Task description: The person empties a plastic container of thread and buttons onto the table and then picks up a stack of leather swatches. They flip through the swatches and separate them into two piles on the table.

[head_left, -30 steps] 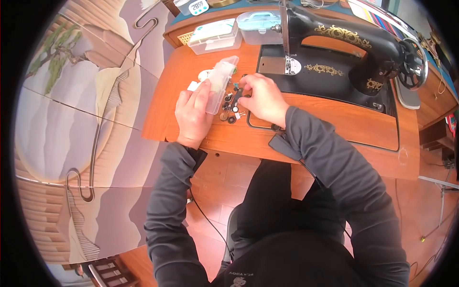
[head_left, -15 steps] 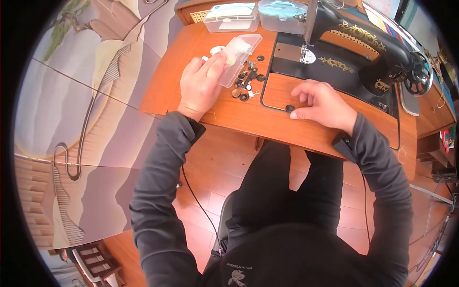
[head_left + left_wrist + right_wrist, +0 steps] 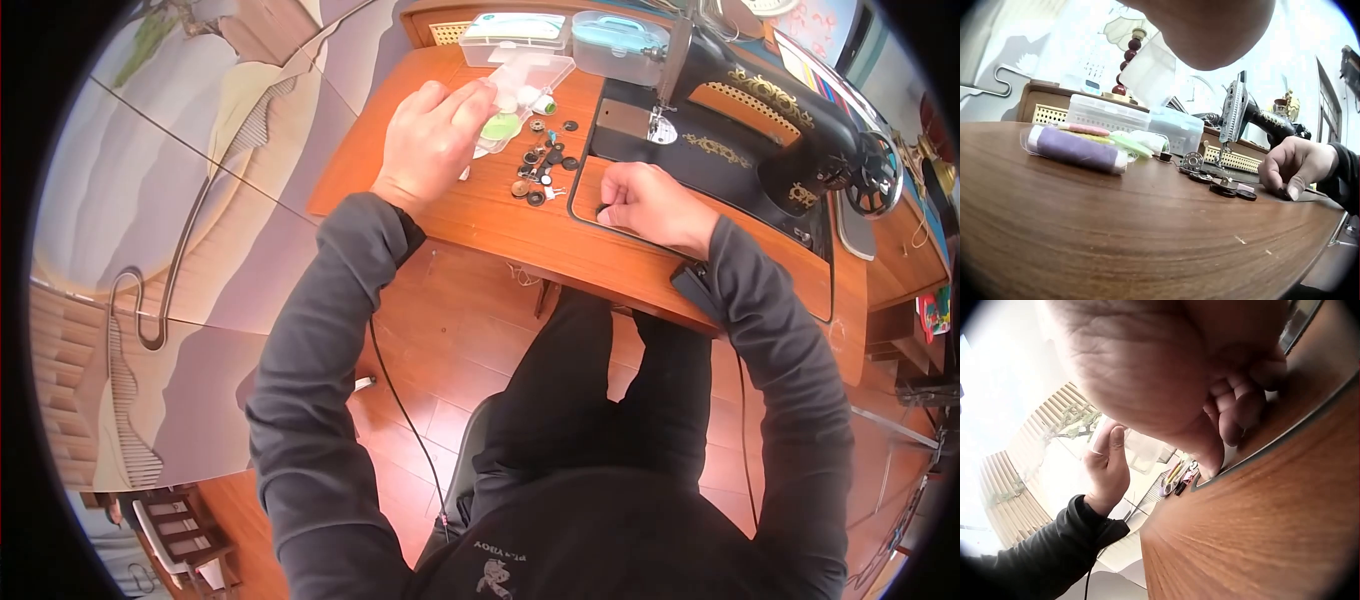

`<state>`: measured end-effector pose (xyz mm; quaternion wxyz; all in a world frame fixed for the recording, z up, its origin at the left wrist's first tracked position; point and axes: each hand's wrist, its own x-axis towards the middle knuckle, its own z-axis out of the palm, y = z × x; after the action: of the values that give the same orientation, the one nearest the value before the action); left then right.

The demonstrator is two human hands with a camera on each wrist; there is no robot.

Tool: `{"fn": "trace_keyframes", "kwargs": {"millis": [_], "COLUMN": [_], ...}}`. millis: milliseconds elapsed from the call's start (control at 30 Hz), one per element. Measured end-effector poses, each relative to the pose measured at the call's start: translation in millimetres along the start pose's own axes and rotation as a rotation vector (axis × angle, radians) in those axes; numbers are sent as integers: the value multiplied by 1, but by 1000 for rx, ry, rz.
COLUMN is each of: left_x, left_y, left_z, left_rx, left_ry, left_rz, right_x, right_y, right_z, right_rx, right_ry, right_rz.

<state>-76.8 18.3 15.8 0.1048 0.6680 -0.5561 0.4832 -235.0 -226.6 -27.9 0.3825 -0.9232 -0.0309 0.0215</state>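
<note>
Lifted since earlier: clear case, upper centre, left hand gripping. Black button, centre right, right hand pinching.

Translucent plastic case was tilted in the fingers of the left hand; small dark piece, partly hidden, sat at the fingertips of the right hand.

We see a charcoal-grey left sleeve and a matching right sleeve, both deeply creased. The top's black front bears a pale printed emblem (its small lettering seems to read PLAYBOY). We also make out black trousers, a boxy black wrist unit by the right cuff, and a thin, dark left cable and right cable.
</note>
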Motion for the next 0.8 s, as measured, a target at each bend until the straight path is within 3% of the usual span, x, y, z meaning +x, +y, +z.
{"fn": "trace_keyframes", "kwargs": {"millis": [33,100,133,167,233,267,333,433,567,667,733,800], "left_x": [-2,-7,-12,-17,-25,-30,-35,-42,-50,-61,-65,-74], "left_y": [-1,0,-1,0,-1,-2,-6,0,8,13,10,-2], "left_z": [-1,-3,-1,3,5,6,4,-5,-18,-28,-34,-35], "left_rx": [3,-64,-61,-88,-194,-194,-430,-650,-757,-795,-814,-812], "left_ry": [0,10,11,51,99,100,160,238,244,212,283,301], "left_rz": [-1,-200,-200,-403,-738,-733,-923,-1044,-1121,-1248,-1271,-1346], "right_x": [4,12,15,19,32,38,49,60,65,60,50,50], "right_y": [0,0,-1,-2,-3,-3,-5,-16,-9,3,1,12], "right_z": [0,1,0,0,2,3,9,13,23,22,13,17], "right_rx": [13,24,172,321,301,283,222,-37,-46,220,385,402], "right_ry": [-5,-11,-12,-12,-26,-43,5,40,160,225,138,140], "right_rz": [8,11,42,74,86,104,88,110,89,6,82,24]}}
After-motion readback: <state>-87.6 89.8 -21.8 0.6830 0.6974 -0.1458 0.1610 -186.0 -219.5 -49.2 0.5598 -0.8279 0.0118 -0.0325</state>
